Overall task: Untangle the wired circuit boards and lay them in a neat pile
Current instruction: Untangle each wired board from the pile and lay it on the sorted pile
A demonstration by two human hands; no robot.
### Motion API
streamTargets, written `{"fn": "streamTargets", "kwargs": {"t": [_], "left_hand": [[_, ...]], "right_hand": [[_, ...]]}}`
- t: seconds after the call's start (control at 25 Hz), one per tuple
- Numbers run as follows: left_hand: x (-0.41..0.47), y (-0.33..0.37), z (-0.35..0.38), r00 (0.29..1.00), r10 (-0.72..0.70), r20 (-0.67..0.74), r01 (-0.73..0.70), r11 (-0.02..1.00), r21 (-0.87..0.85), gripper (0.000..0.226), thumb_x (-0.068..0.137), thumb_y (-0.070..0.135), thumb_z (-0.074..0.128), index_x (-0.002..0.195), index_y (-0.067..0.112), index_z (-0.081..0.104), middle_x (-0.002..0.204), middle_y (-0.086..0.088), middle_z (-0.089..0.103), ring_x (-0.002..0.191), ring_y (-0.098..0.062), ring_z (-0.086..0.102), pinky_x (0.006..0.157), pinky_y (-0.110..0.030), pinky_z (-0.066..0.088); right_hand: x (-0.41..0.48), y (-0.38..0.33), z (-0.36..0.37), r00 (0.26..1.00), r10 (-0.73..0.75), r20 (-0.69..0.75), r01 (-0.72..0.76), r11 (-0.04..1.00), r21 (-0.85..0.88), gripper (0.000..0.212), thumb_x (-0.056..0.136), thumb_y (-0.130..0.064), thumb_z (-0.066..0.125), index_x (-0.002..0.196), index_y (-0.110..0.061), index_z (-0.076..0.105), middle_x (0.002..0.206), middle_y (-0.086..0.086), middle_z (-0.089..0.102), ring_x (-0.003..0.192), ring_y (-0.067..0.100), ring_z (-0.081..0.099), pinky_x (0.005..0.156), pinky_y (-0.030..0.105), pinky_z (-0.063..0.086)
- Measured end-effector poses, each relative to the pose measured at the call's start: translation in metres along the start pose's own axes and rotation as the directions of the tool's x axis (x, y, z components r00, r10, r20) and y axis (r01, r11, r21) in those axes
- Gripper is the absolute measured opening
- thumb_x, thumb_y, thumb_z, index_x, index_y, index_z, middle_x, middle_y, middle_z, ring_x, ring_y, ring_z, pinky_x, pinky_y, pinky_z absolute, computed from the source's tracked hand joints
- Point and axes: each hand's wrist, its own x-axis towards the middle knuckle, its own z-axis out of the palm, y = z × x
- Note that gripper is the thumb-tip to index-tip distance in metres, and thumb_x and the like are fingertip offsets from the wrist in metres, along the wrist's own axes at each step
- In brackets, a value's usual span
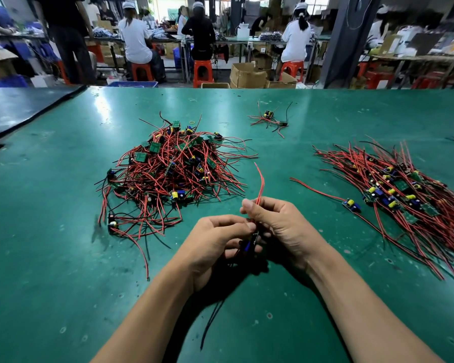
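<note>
Green table [50, 258], orange stools [203, 72] (busy workshop)

Board [251, 243] between left hand [215, 242] and right hand [281, 226]: mostly covered by fingers, parts unreadable. Its black leads [212, 318] vanish under left wrist. Right pile [404, 195] cut by right edge. Tangle [168, 169]: lower boards buried under wires. Both forearms cut at bottom edge. Far benches [417, 52], workers [135, 35] blurred
</note>
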Motion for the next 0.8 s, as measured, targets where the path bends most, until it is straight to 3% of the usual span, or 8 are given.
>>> {"fn": "streamTargets", "kwargs": {"t": [0.08,0.16,0.28,0.4,0.52,0.64,0.8], "left_hand": [[0.002,-0.001,0.0,0.998,0.032,-0.055,-0.033,0.999,-0.019,0.008,0.084,0.002,0.066,0.078,0.006,0.07,0.074,-0.018,0.068,0.056,-0.022,0.066,0.049,-0.026,0.055],[0.003,0.0,-0.001,0.997,0.035,-0.066,-0.038,0.998,-0.051,0.003,0.08,0.004,0.068,0.079,0.006,0.067,0.071,-0.015,0.065,0.056,-0.022,0.065,0.049,-0.025,0.055],[0.002,0.002,-0.004,1.0,-0.011,-0.001,0.011,0.999,-0.048,0.009,0.069,0.012,0.072,0.076,0.007,0.068,0.068,-0.012,0.065,0.057,-0.023,0.066,0.05,-0.024,0.055],[0.0,0.002,-0.004,1.0,0.003,0.006,-0.003,1.0,0.015,0.005,0.071,0.012,0.071,0.075,0.008,0.074,0.067,-0.011,0.065,0.057,-0.022,0.065,0.052,-0.024,0.052],[0.003,-0.002,-0.001,0.994,0.074,-0.074,-0.069,0.995,0.066,0.011,0.083,0.003,0.066,0.075,0.004,0.073,0.067,-0.012,0.062,0.055,-0.022,0.062,0.054,-0.026,0.049],[0.004,-0.002,0.004,0.989,0.105,-0.107,-0.093,0.99,0.105,0.016,0.085,-0.001,0.063,0.072,0.002,0.073,0.064,-0.013,0.061,0.053,-0.021,0.059,0.051,-0.026,0.049],[0.002,-0.004,0.009,0.989,0.111,-0.099,-0.097,0.986,0.138,0.016,0.084,-0.001,0.065,0.072,0.003,0.074,0.064,-0.011,0.061,0.054,-0.019,0.055,0.052,-0.026,0.045]], "right_hand": [[-0.001,-0.004,-0.005,0.997,0.035,0.069,-0.034,0.999,-0.008,0.026,0.08,-0.033,0.08,0.098,-0.014,0.075,0.074,0.008,0.062,0.055,0.015,0.055,0.055,0.025,0.049],[-0.001,-0.005,-0.011,0.996,0.036,0.079,-0.032,0.998,-0.055,0.03,0.082,-0.031,0.079,0.106,-0.012,0.075,0.076,0.009,0.056,0.06,0.015,0.046,0.064,0.029,0.041],[0.0,-0.001,-0.013,0.998,0.027,0.054,-0.021,0.994,-0.106,0.033,0.077,-0.033,0.084,0.101,-0.012,0.075,0.083,0.012,0.055,0.07,0.019,0.041,0.062,0.029,0.038],[0.0,0.002,-0.013,0.998,0.014,0.062,-0.006,0.992,-0.129,0.036,0.075,-0.035,0.086,0.098,-0.009,0.075,0.091,0.019,0.055,0.082,0.028,0.039,0.063,0.032,0.034],[0.002,0.003,-0.011,0.999,-0.018,-0.038,0.011,0.984,-0.179,0.042,0.076,-0.037,0.085,0.097,-0.003,0.072,0.07,0.016,0.043,0.058,0.022,0.036,0.053,0.029,0.033],[0.007,0.002,-0.01,0.959,-0.146,-0.243,0.083,0.964,-0.254,0.033,0.081,-0.035,0.08,0.091,-0.005,0.072,0.045,0.0,0.03,0.039,0.012,0.021,0.043,0.02,0.017],[0.014,0.0,-0.012,0.869,-0.229,-0.439,0.157,0.968,-0.194,0.024,0.09,-0.028,0.072,0.09,-0.005,0.071,0.042,-0.006,0.033,0.034,0.008,0.021,0.038,0.015,0.017]]}}
